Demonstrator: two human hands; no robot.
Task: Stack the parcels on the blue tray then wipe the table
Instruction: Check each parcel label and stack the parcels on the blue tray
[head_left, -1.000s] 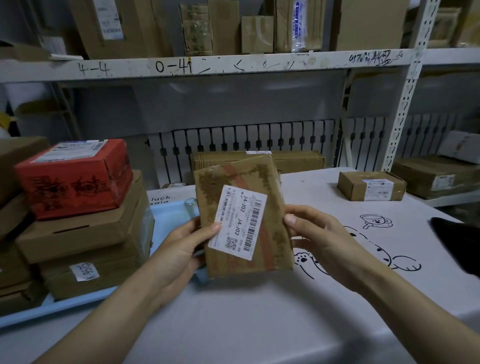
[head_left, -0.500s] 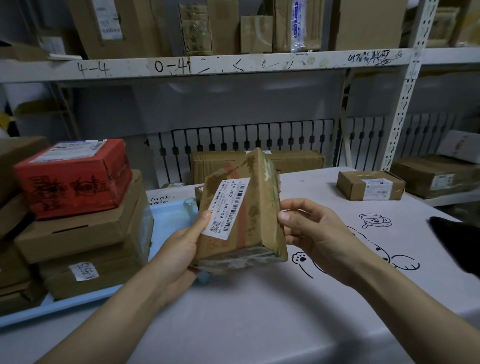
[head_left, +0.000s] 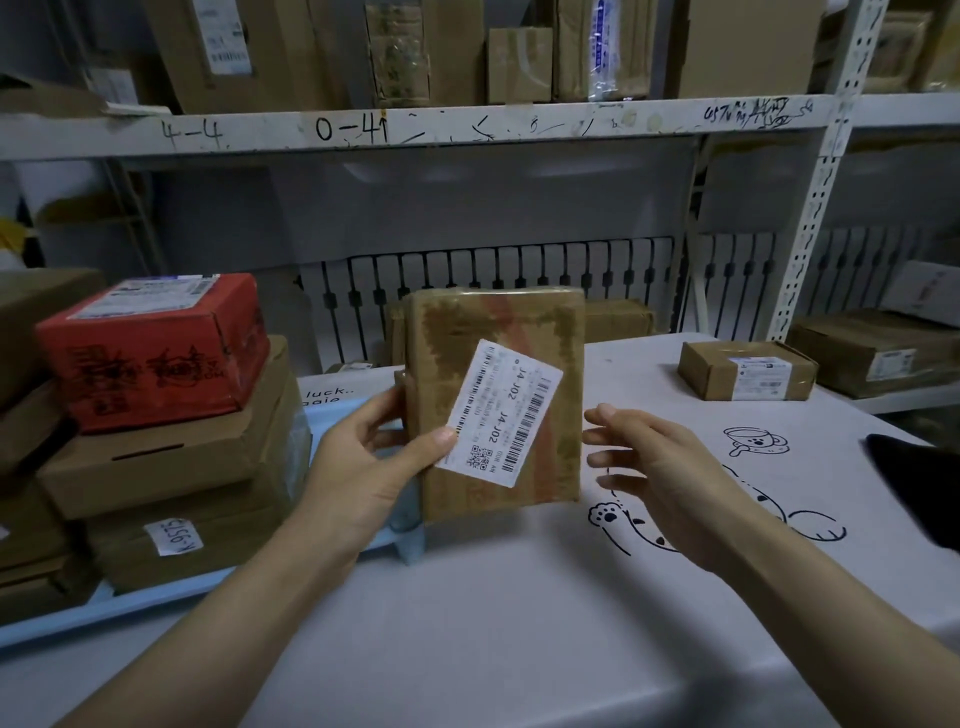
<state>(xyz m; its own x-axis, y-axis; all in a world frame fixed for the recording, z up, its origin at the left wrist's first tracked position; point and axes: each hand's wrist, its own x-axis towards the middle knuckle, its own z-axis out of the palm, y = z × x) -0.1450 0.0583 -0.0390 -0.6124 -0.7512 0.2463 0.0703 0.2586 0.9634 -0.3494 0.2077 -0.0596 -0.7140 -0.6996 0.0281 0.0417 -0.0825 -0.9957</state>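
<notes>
The left hand (head_left: 363, 467) gripped a brown taped parcel (head_left: 498, 405) upright above the table (head_left: 467, 623), thumb pressed on the lower left corner of its white label (head_left: 501, 415) and fingers curled round its left edge. That label carried barcodes, a QR code and "J4-J02" printed twice. The right hand (head_left: 660, 467) hovered just right of the parcel with fingers straight and spread, not touching it.

Left of the held parcel stood the blue tray (head_left: 156, 597) on the table, its near corner below the parcel. On the tray sat a stack of brown boxes (head_left: 171, 467), the lower one tagged with a handwritten slip reading roughly "K-0575", topped by a red box (head_left: 156, 358) with black print and a shipping label.

Right of the held parcel, well apart on the table, lay a small brown parcel (head_left: 748, 370) with a white label too small to read. The table cover showed cartoon line drawings (head_left: 758, 444) and the word "luck..". Behind the parcel, the shelf edge (head_left: 467, 127) bore marker writing "4-4" and "0-41".
</notes>
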